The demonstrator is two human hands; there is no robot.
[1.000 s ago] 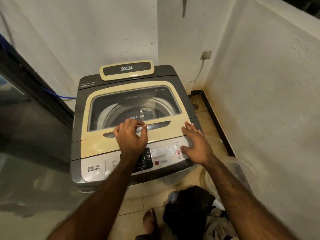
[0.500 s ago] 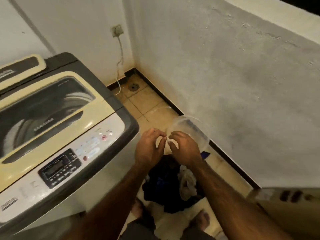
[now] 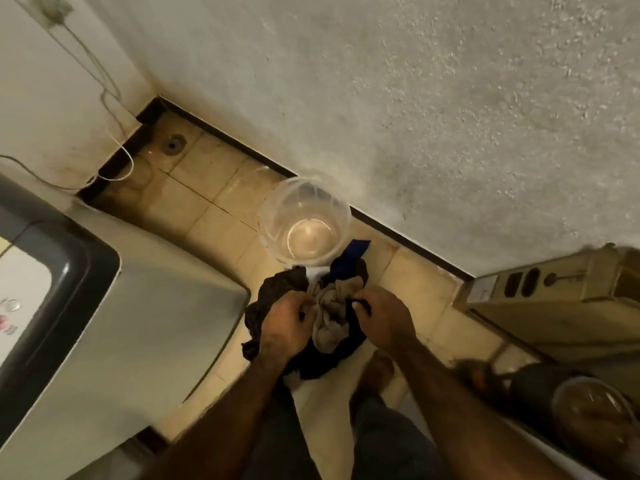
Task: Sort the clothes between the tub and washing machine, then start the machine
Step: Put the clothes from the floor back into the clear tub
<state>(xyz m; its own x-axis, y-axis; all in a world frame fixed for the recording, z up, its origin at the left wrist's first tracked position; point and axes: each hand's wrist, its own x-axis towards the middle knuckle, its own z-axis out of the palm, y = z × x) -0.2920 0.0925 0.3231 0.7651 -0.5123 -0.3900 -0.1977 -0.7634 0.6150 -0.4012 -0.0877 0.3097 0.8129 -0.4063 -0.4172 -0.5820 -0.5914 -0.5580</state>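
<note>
Both hands are off the lid of the grey and cream top-loading washing machine, which slips to the left edge as the view swings down. The left hand and right hand now sink lower, fingers curled into the heap of dark and beige crumpled clothes beside the clear round plastic tub, now fully in view.

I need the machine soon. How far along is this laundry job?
Nothing looks done: the clear tub is empty. In hand: left hand and right hand both grip the clothes pile on the floor. Left: sorting everything, then starting the washing machine.
</note>
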